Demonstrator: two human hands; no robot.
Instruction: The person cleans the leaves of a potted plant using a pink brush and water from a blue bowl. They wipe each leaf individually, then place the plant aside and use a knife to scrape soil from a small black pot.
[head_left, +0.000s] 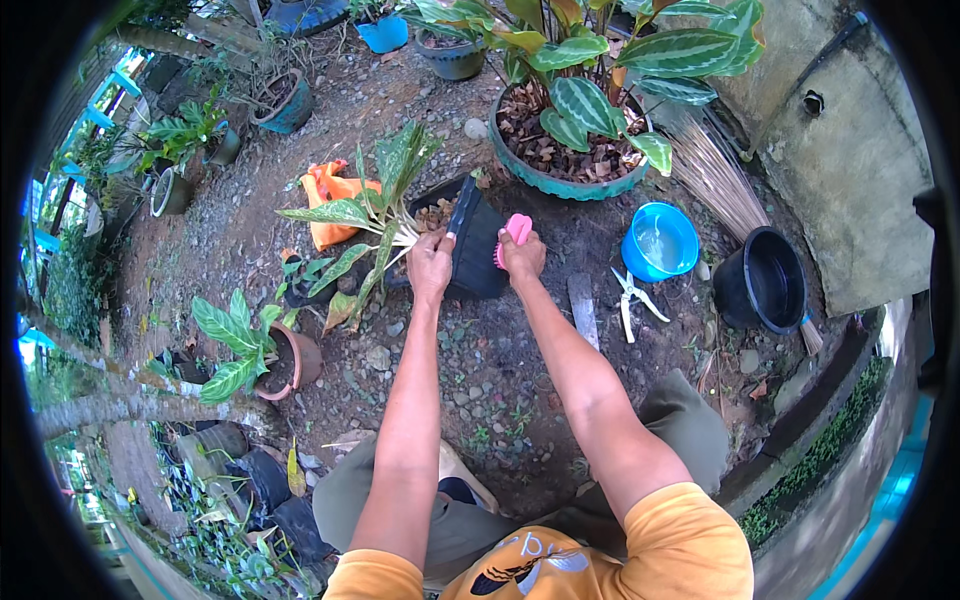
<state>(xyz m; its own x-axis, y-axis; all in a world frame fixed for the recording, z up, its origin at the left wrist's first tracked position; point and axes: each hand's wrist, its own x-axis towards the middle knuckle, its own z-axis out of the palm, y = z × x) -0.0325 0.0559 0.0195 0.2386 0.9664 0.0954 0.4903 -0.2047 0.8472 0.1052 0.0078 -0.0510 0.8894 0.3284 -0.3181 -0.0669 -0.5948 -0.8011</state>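
My left hand (431, 264) grips the rim of a black square plastic pot (480, 244), which lies tilted on its side with its mouth to the left. A plant with speckled green leaves (394, 169) and pale stems leans out of its soil. In my right hand (525, 259) is a pink scrubbing brush (516, 229), its bristles facing the pot's outer wall; whether they touch it I cannot tell. Right of my right hand, a flat blade (583, 307) lies on the ground beside pruning shears (634, 301) with pale handles. A blue bucket (660, 241) holding cloudy water stands beyond them.
A large green pot (570, 184) with a striped-leaf plant stands ahead. To the right are a black bucket (761, 281), a stick broom (720, 180) and a concrete wall (855, 172). An orange bag (334, 202) and a terracotta-coloured pot (292, 364) are on the left.
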